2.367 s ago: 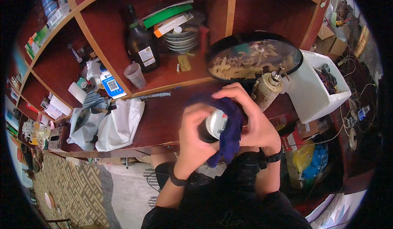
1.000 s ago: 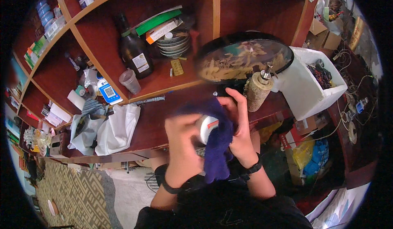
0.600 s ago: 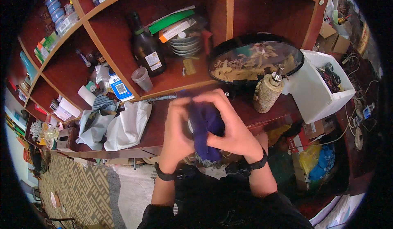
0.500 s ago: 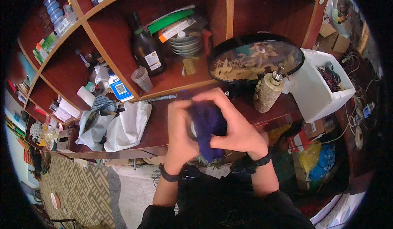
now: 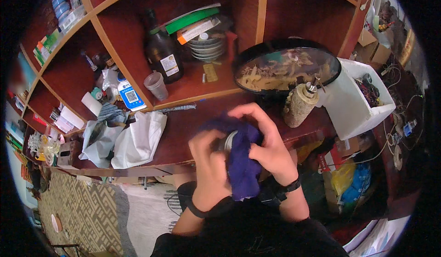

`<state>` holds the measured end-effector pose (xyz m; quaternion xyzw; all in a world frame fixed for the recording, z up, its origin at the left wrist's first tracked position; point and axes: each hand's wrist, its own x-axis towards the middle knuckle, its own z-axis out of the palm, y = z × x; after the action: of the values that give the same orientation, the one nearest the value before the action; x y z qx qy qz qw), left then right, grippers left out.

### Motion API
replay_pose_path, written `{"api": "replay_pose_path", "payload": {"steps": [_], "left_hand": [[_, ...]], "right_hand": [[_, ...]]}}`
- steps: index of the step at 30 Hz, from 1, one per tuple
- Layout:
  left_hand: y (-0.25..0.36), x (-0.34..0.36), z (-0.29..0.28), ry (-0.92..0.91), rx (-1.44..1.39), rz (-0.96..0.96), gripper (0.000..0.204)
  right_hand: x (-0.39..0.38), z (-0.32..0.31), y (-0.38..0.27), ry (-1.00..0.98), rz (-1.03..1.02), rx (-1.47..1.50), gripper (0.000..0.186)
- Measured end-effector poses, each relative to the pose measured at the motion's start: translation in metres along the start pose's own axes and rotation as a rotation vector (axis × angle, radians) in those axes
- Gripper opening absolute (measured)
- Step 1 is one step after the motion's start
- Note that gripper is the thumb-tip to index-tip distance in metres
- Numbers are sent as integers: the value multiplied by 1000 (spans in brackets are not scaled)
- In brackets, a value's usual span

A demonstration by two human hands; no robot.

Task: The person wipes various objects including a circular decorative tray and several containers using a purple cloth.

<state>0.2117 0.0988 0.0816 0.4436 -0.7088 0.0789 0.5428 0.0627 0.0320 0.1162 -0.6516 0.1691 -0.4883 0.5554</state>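
Over the front edge of the desk, both hands are closed around a dark purple cloth. Wrapped partly in the cloth is a round object with a pale, silvery rim; its kind cannot be made out. My left hand grips the object's left side, fingers curled toward the rim. My right hand presses the cloth from the right, index finger arched over the top and thumb on the front. The cloth hangs down below the fingers and also spreads behind the left hand.
A bark-covered pump bottle stands right of the hands, before an oval framed picture. A white foam box sits at far right. White bags lie left. A dark bottle, plastic cup and stacked bowls fill the shelf.
Both hands have moved slightly down and toward me. The left hand has turned, the cloth has shifted right and lower, and more of the round object's rim shows.
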Motion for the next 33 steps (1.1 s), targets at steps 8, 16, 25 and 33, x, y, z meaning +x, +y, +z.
{"api": "replay_pose_path", "payload": {"steps": [8,16,25,33], "left_hand": [[-8,23,-24,-224,-48,7,74],[-5,35,-28,-318,17,103,60],[6,37,-14,-319,-77,31,48],[12,28,-7,-210,-57,-8,50]], "right_hand": [[-8,-2,0,-113,77,115,86],[-9,-3,5,-164,87,108,90],[-17,-5,5,51,-178,-339,75],[-18,-7,-8,-63,-191,-201,39]]}}
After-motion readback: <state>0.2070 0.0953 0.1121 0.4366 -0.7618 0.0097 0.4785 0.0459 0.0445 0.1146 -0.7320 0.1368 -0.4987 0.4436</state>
